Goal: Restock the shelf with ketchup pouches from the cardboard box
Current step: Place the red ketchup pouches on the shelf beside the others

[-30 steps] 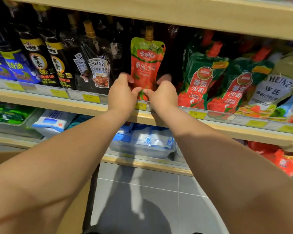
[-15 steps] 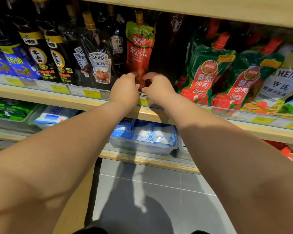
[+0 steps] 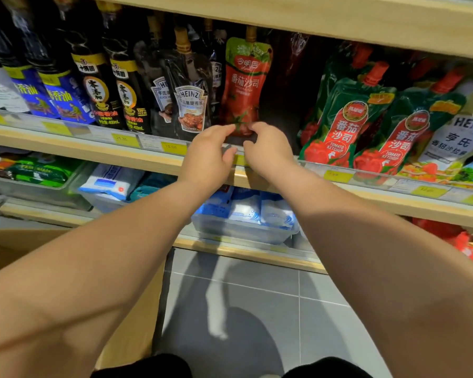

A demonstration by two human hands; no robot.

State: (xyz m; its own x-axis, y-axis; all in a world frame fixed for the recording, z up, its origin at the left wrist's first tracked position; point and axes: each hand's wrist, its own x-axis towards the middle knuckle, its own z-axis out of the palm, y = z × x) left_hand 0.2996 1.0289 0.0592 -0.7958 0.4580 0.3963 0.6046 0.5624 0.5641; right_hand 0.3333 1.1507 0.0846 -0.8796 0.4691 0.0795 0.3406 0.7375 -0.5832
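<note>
The pouch [image 3: 243,85] stands upright on the shelf [image 3: 137,155], spout up and label facing out. It sits in the dark gap between a black Heinz pouch [image 3: 190,105] on its left and green ketchup packs [image 3: 344,124] on its right. That places it with the other sauces, where a shopper can read it.

Both hands are low at its base, probably because a soft pouch tips unless its bottom is seated flat behind the front rail. The left hand [image 3: 206,159] is loose: its fingers reach to the lower left corner and its thumb is spread apart below, so it steadies the pouch but does not grip it. The right hand [image 3: 269,154] has its fingers curled at the lower right corner, with the thumb just under them. The view does not show whether it pinches the base or only touches it.

The cardboard box is out of view. The placing looks nearly done.
</note>
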